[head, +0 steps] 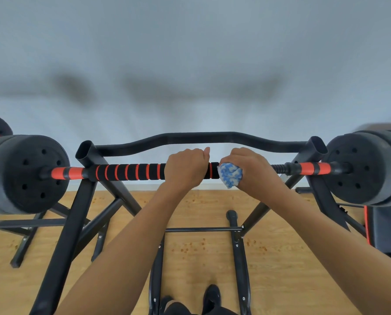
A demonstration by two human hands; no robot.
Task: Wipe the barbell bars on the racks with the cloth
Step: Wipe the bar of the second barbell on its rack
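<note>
Both grips clamped: my left hand (185, 165) on barbell bar (131, 172), right hand (250, 168) pressing cloth (229, 175) round it.

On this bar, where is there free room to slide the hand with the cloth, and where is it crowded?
Free: the striped grip between the left hand and the left rack post, and the bare bar between the right hand and the right rack post. Crowded: the middle, where both hands and the cloth nearly meet.

Both hands cover the bar's middle (131, 172); the right plate (369, 167) runs off-frame.
</note>
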